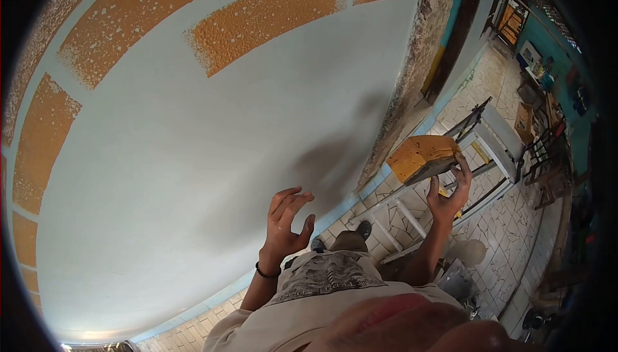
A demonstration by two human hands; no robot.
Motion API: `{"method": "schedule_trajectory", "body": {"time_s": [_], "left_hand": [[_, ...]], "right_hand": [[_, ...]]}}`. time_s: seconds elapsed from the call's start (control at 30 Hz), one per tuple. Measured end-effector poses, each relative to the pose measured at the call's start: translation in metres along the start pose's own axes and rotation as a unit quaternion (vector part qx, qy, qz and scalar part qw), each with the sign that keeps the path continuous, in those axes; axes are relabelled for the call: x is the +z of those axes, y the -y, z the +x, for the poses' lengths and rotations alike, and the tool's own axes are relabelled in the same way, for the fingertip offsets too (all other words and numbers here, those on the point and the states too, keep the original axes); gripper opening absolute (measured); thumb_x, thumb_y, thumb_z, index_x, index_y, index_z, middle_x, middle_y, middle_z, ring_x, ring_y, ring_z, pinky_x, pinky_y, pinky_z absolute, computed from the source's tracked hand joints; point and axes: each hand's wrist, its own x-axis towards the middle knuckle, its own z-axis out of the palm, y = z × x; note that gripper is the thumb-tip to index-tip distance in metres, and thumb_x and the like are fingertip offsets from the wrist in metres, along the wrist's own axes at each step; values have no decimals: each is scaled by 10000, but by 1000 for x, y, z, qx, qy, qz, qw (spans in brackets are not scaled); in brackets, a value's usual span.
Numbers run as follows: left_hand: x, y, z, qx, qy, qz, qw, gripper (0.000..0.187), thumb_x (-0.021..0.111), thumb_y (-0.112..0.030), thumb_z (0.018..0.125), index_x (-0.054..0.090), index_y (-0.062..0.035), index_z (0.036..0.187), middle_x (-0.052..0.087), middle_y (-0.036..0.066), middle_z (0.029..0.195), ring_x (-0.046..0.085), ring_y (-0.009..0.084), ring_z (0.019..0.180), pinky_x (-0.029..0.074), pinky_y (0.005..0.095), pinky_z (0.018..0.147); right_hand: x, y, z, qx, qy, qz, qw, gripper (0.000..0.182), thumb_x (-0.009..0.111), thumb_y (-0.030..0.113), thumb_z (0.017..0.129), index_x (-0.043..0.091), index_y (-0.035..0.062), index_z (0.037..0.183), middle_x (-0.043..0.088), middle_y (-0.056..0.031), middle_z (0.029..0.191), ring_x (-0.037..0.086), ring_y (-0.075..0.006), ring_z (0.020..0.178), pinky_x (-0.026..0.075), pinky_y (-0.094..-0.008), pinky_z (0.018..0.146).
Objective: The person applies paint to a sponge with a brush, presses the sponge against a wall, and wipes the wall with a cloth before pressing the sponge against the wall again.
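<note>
My right hand grips a thick, blocky yellow sponge by its edge, thumb below and fingers at the far side. The sponge has dark marks on top and a grey, dirty-looking lower face. It is held up away from the wall, above a stepladder in this view. My left hand is raised in front of the pale wall, fingers bent and apart, with nothing in it. Rough orange patches, shaped like bricks, run along the wall's upper and left parts.
A metal stepladder stands on the cracked-tile floor to the right. A worn, bare wall edge borders the pale surface. Near my right side are a whitish rounded object and clutter. Chairs and other items line the far right.
</note>
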Motion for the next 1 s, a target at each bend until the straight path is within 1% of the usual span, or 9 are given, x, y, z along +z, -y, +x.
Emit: {"method": "schedule_trajectory", "body": {"time_s": [0.1,0.3,0.53,0.63,0.77,0.83,0.87,0.97,1.0], "left_hand": [[5,0,2,-4,14,-5,1000,575,738,10,776,571,-38,1325,742,132,1097,623,378,1169,511,472,984],[14,1,7,4,34,-9,999,616,748,5,778,561,-44,1364,743,115,1115,607,357,1208,509,462,993],[25,0,18,2,38,7,999,626,768,0,766,569,-47,1357,740,104,1135,603,342,1211,510,455,998],[33,-1,26,2,40,19,999,632,773,4,756,572,-47,1353,738,99,1142,605,343,1202,519,454,988],[50,-3,49,13,26,36,999,622,798,-5,729,593,-47,1315,735,86,1139,614,352,1174,529,456,973],[56,-14,74,28,3,41,999,592,817,-17,715,618,-47,1271,733,90,1121,630,345,1125,529,454,952],[57,-20,88,35,-6,41,999,576,826,-23,708,631,-47,1250,733,92,1111,638,341,1101,529,453,942],[57,-42,137,134,-65,100,984,502,883,-110,710,663,-60,1159,727,104,1089,653,314,1030,525,441,889],[57,-54,156,159,-92,133,974,434,893,-181,721,701,-92,1101,726,101,1089,645,292,1021,516,424,862]], "right_hand": [[0,0,-3,17,12,8,1000,487,758,-75,745,535,26,1165,603,-243,1342,588,-447,1272,524,-459,996],[-6,-8,-2,15,24,16,999,494,747,-95,753,527,31,1177,595,-245,1355,576,-447,1294,517,-466,1010],[-7,-29,10,-2,53,7,999,511,764,-92,746,531,33,1184,590,-254,1350,579,-438,1285,484,-512,1066],[3,-49,22,-22,51,38,998,522,765,-88,745,538,36,1198,592,-251,1341,581,-435,1277,475,-532,1082],[22,-73,61,-84,41,73,993,494,757,-31,804,540,43,1241,593,-238,1338,576,-435,1281,471,-563,1093],[30,-86,91,-133,31,89,987,472,745,9,843,536,48,1265,593,-231,1336,573,-434,1284,472,-573,1094],[35,-89,108,-148,21,112,982,416,720,55,887,563,53,1272,598,-213,1334,574,-424,1284,472,-582,1093],[45,-85,163,-195,2,138,971,380,725,58,881,625,54,1248,608,-190,1329,572,-410,1286,471,-572,1097],[48,-86,180,-204,2,146,968,395,735,45,855,656,66,1241,615,-164,1328,575,-390,1288,475,-559,1096]]}}
